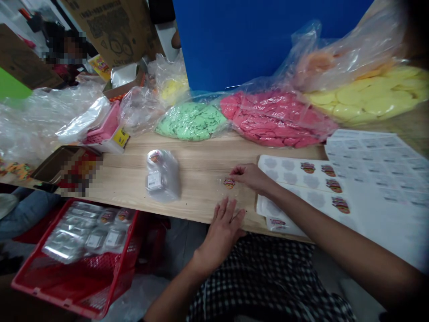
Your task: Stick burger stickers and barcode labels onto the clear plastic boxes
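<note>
My right hand (250, 176) rests on the wooden table top (197, 197), its curled fingertips touching or nearly touching a small colourful round sticker (229, 183). Beside that hand lies a white backing sheet (288, 176) with several printed stickers and grey patches where others are gone. My left hand (223, 235) lies flat at the table's front edge, fingers apart, holding nothing. Farther left on the wood stands a clear plastic bag of silver sachets (162, 175), out of reach of both hands.
Plastic bags of green (191, 120), pink (275, 118) and yellow (365, 98) soft material line the table's back, before a blue board (251, 40). White label sheets (375, 179) lie right. A red basket (77, 264) of sachets sits below left. A person sits far left.
</note>
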`<state>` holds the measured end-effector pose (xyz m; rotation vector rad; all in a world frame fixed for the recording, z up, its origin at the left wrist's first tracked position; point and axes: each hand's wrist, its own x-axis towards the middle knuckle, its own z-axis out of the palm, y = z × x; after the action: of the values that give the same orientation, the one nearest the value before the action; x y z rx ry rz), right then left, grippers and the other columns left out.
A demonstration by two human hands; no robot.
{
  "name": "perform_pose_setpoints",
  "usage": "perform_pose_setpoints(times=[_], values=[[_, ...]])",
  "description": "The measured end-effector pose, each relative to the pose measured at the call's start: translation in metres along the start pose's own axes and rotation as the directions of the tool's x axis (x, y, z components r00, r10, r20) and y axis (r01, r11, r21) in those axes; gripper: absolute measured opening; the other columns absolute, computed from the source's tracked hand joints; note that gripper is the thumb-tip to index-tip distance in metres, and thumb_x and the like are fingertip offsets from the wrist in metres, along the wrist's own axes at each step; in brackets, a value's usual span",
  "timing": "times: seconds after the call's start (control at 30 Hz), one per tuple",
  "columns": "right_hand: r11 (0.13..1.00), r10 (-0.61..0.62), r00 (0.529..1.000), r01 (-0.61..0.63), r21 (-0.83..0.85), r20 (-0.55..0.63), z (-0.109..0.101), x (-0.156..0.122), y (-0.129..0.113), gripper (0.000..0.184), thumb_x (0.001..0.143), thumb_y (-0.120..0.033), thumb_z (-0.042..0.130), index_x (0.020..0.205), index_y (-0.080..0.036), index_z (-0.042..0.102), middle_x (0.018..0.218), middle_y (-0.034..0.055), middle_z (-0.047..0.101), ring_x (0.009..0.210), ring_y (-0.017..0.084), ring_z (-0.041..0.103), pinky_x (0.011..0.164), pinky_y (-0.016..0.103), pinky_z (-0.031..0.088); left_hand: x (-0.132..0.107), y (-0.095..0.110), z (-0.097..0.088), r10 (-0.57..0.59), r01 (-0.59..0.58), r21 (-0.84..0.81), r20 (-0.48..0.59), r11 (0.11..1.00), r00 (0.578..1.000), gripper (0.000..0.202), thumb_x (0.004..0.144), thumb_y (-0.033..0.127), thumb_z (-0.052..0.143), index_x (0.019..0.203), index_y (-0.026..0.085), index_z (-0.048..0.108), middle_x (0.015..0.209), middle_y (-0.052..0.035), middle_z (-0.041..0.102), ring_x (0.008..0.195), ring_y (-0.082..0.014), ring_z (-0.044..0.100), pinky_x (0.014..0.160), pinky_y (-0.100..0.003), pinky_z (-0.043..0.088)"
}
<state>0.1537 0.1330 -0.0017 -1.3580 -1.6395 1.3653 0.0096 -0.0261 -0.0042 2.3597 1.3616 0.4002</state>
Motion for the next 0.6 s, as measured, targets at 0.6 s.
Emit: perform_pose_setpoints(times=[0.6], values=[[0.781, -0.358, 0.932, 0.27, -0.563, -0.05, 0.015, -0.006, 0.007, 0.014, 0.07, -0.023, 0.063, 0.082, -0.019, 0.06, 0.086, 0.0061, 0.06, 0.086, 0.022, 0.054, 0.073, 0.032, 0.042, 0.0, -0.001, 0.0, 0.014, -0.014, -0.013, -0.003, 1.0, 1.0, 0.053, 0.084, 0.023, 0.055, 0.134, 0.02, 0.036, 0.147, -0.0166, 0.027, 0.14, -0.0318, 0.009, 0.107, -0.06, 0.027]])
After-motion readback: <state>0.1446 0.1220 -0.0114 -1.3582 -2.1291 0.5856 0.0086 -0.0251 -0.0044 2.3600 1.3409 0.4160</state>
